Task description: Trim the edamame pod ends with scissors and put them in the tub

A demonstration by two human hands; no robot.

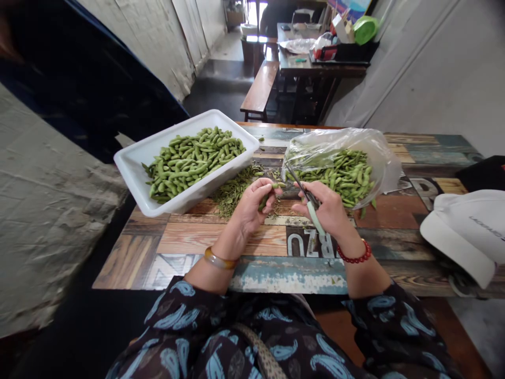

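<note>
Green and slim, a single pod [279, 185] is pinched between the thumb and fingers of your left hand [252, 205], near the middle of the frame. That hand is curled nearly closed, and a second pod [263, 202] sits under its fingers. Your right hand [328, 204], just right of centre, is wrapped around scissors [314, 217] with a pale green handle; the blades point to the upper left and end near the pinched pod, though I cannot tell how far apart they stand. A tan bangle [221, 260] circles your left wrist, a red bead bracelet [355, 253] your right.

Beyond your left hand lies a heap of green scraps [229, 196]. Left of centre stands a white tub [136, 184] holding a broad pile of pods [193, 163]. Right of centre, just beyond your right hand, a clear plastic bag [335, 137] holds a smaller batch of pods [347, 176]. All this rests on your patchwork wooden table [221, 237]. At the right edge is a white cap [465, 226]; at top centre, well apart from you, stand a wooden bench [262, 84] and a second table [290, 63].
</note>
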